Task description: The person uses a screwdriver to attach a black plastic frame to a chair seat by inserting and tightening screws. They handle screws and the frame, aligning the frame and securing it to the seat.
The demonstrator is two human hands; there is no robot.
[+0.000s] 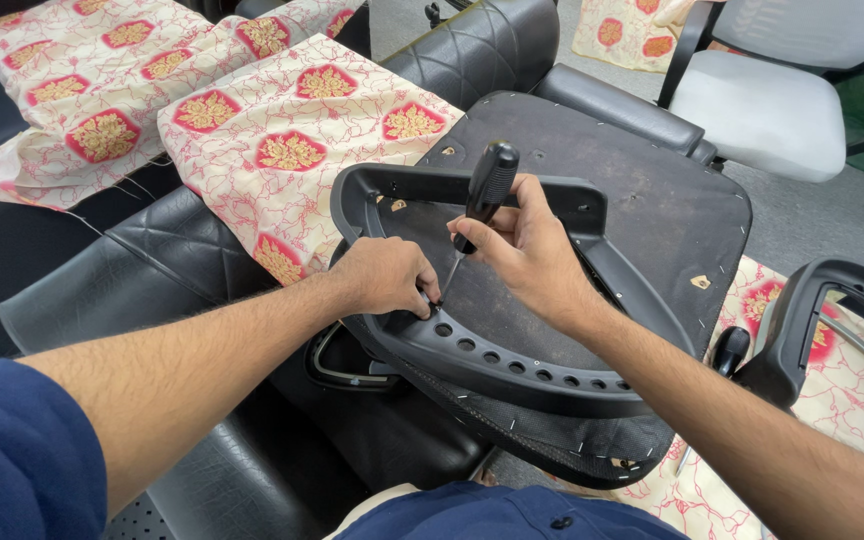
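- Two bare hands work over an upturned black chair seat [642, 210] that rests on a black quilted leather sofa [152, 260].
- The right hand [522, 245] has its fingers closed around a black-handled screwdriver [482, 195].
- The screwdriver's long axis tilts steeply: handle up and away, thin shaft down toward the person, tip at a curved black plastic armrest frame [512, 365].
- The left hand [384, 277] rests curled on that frame, fingers pinched beside the tip.
- Cream cushion covers with red and gold medallions [282, 150] lie on the sofa behind.

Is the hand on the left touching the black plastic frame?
Touching. The head view shows the left hand resting on the black plastic frame, fingers curled over its rim by the screwdriver tip.
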